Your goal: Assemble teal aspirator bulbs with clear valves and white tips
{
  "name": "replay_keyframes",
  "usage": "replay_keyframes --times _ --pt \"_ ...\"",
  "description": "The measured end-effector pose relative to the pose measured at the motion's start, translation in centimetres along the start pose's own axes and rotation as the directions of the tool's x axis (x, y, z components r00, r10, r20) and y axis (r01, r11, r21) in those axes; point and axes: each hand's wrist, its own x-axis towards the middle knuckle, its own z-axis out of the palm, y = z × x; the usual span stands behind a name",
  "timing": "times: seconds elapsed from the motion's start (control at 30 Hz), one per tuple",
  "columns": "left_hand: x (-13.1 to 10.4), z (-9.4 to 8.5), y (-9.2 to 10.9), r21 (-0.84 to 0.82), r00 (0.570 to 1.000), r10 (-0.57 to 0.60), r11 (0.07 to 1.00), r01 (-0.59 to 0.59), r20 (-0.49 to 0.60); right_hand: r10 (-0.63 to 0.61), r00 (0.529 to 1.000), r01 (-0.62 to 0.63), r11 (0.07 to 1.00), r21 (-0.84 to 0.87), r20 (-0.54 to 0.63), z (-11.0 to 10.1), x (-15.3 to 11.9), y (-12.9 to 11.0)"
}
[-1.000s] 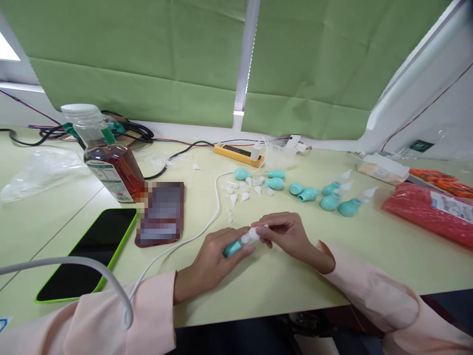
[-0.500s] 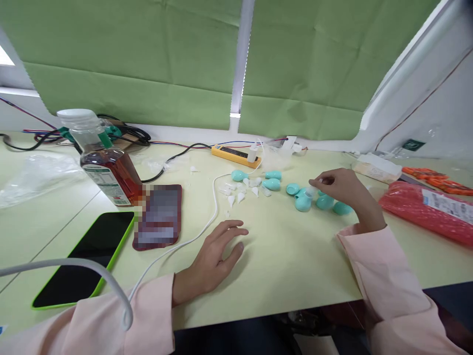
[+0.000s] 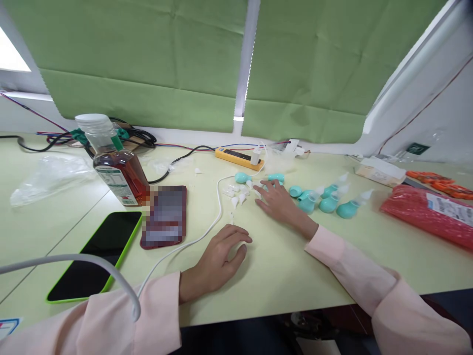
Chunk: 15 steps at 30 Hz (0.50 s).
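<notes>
At the far left, a crumpled clear plastic bag [image 3: 48,180] lay on the pale table [image 3: 281,281]. Right of it a phone in a bright green case [image 3: 94,261] lay flat, with a bottle of reddish-brown liquid [image 3: 123,175] upright behind it. A second phone in a dark red case [image 3: 165,217], its screen blurred out, lay just beside the first.

A white cable [image 3: 218,212] curved between that phone and the left hand [image 3: 220,259], which was low over the table near its front edge — fingers loosely bent, thumb apart from them, nothing held. Beyond it were scattered the small white cone tips [image 3: 234,201], with one teal bulb [image 3: 242,177] just behind them and a yellow power strip [image 3: 238,159] farther back.

The right hand [image 3: 278,201] reached over the right side of the tips, palm down and fingers spread; whether the fingertips touched a piece could not be told. More teal bulbs sat partly hidden behind it. To its right stood four bulbs with clear nozzles [image 3: 347,209] — grouped near a couple of bare ones. Farthest right lay a white box [image 3: 380,171] and a red bubble-wrapped package [image 3: 428,212].
</notes>
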Motion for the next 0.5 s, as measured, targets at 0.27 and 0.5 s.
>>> replay_keyframes --times 0.27,0.5 --pt "0.1 0.1 0.1 0.023 0.999 0.038 0.999 -0.038 0.001 -0.026 1.000 0.026 0.998 0.060 0.004 1.7 1.4 -0.7" --pt "0.1 0.1 0.0 0.049 0.998 0.055 0.997 -0.055 0.004 -0.191 0.981 0.195 0.938 0.286 -0.042 1.4 1.7 -2.3"
